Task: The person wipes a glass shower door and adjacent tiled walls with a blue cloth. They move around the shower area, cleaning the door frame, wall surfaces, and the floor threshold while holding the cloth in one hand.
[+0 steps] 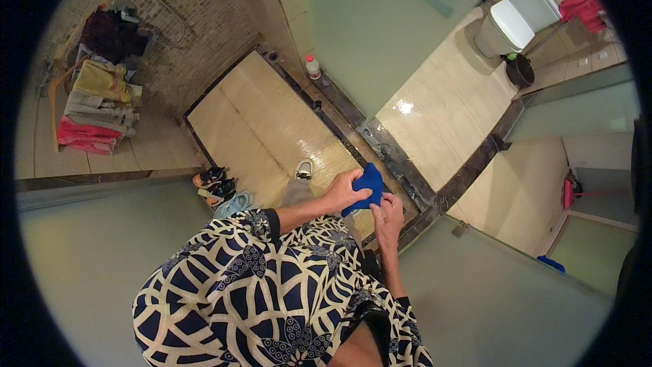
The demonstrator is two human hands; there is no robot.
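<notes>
A crumpled blue cloth [371, 184] is between my two hands, in front of my body. My left hand [345, 192] grips it from the left side, thumb lying on top of the fabric. At the cloth's lower right edge, my right hand [388, 213] pinches it with bent fingers. Below the hands is the ribbed beige shower floor [270, 112]. One of my shoes [304, 168] stands on that floor; the other is mostly hidden under the hands and cloth.
Frosted glass panels [356, 25] and dark stone curbs [402, 155] divide the room. A red-capped white bottle [313, 68] stands on a ledge. Folded towels [99, 107] hang at left, above several shoes [216, 188]. A toilet [514, 23] and a black bucket [520, 70] are at upper right.
</notes>
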